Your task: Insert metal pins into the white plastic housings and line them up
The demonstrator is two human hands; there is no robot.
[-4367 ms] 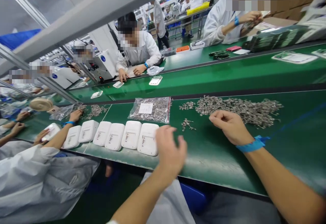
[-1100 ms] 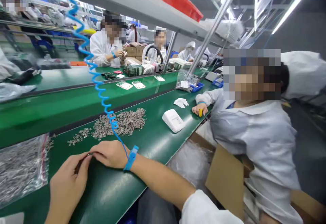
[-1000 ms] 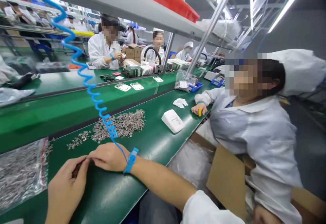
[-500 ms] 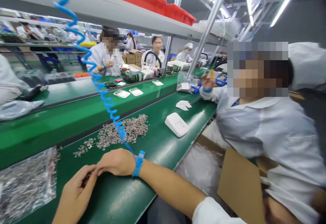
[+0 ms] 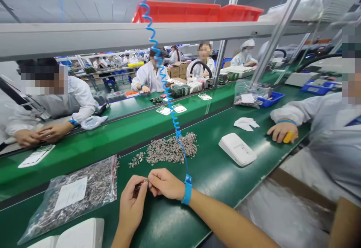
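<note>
My left hand (image 5: 131, 204) and my right hand (image 5: 165, 183) meet above the green bench (image 5: 214, 172), fingertips pinched together on a small dark metal part (image 5: 138, 187). A blue wrist strap (image 5: 186, 189) sits on my right wrist, and its coiled blue cord (image 5: 163, 78) rises to the overhead rail. Just beyond my hands lies a pile of small metal clips (image 5: 170, 150). A clear bag of the same clips (image 5: 76, 193) lies to the left.
A white plastic device (image 5: 237, 149) lies right of the pile, with a second one (image 5: 81, 235) at the bottom left edge. A co-worker's hand (image 5: 280, 131) rests on the bench at right. Other people sit across the green conveyor (image 5: 118, 133). White cloth (image 5: 246, 123) lies further back.
My view has swung left and up, so the bag and a white device came into sight. My hands stay pinched together on the small part. The co-worker's raised hand has come back down onto the bench.
</note>
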